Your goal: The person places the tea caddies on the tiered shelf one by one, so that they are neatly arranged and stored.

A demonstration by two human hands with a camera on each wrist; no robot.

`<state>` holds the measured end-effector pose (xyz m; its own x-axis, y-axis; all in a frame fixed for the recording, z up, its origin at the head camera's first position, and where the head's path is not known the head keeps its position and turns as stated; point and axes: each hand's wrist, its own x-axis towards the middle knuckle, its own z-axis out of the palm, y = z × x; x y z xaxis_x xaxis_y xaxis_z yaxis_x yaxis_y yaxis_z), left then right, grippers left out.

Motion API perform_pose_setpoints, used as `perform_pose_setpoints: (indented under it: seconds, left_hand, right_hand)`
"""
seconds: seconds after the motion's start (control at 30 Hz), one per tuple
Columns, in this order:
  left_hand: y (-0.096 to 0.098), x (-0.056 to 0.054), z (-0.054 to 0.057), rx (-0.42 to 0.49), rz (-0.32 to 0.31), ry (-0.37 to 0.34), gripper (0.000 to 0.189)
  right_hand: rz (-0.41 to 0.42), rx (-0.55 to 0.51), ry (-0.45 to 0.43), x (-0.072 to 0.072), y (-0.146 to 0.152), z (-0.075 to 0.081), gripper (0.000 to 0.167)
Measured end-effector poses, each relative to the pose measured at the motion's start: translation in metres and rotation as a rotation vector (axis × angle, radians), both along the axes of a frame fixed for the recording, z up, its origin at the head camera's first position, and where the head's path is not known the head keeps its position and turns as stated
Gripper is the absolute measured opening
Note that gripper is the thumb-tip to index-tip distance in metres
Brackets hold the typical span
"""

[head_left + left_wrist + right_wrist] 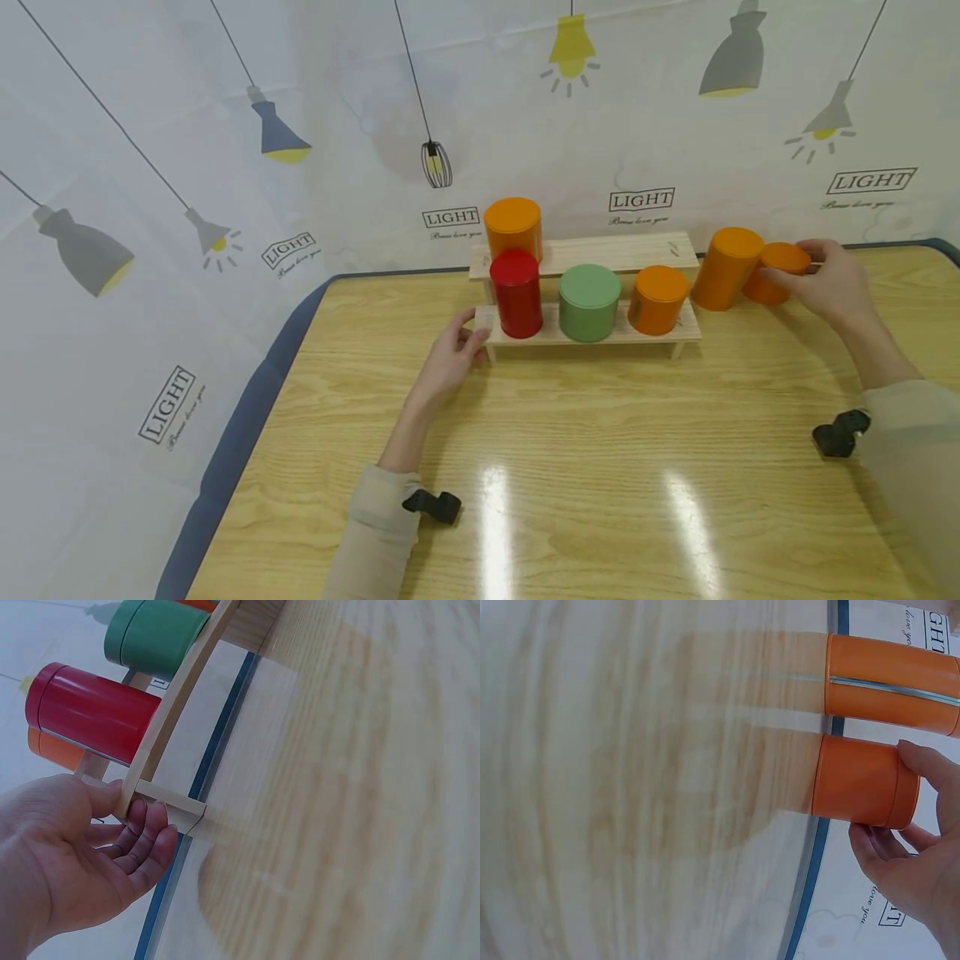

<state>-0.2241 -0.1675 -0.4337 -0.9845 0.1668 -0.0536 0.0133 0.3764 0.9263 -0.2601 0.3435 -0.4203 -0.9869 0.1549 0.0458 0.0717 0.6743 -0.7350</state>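
At the left end of the two-tier wooden rack (551,331), my left hand (448,358) pinches the lower shelf, thumb above and fingers curled beneath its edge. My right hand (836,283) grips a short orange canister (859,782) around its lid end; it stands upright on the table. Close beside it stands a tall orange canister (723,271). On the lower shelf are a tall red canister (517,296), a wide green canister (589,304) and a small orange canister (658,302). Another orange canister (513,223) sits at the upper shelf's left end, partly hidden by the red one.
The wooden table (570,467) stretches out in front of the rack, with glare streaks on its surface. Its dark blue edge (247,417) runs along the left and back. Behind hangs a white curtain (360,92) printed with lamps.
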Motion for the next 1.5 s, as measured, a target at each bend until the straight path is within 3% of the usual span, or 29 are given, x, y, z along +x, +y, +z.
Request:
perform_pose_setpoints:
  seconds: [0.37,0.83,1.2,1.5]
  left_hand:
    - [0.0,0.0,0.0,0.009,-0.005,-0.002,0.057]
    - [0.0,-0.001,-0.001,0.03,-0.003,-0.004,0.057]
    - [0.0,0.0,0.001,0.016,-0.006,-0.001,0.057]
    - [-0.001,0.0,0.0,0.014,-0.005,0.001,0.057]
  right_hand:
    - [-0.01,-0.038,0.068,0.005,0.0,0.012,0.083]
    - [-0.138,-0.009,0.191,0.017,-0.007,0.047,0.075]
    - [-0.108,-0.024,0.253,0.02,-0.026,0.079,0.071]
    - [-0.015,-0.079,0.266,0.021,-0.057,0.1,0.071]
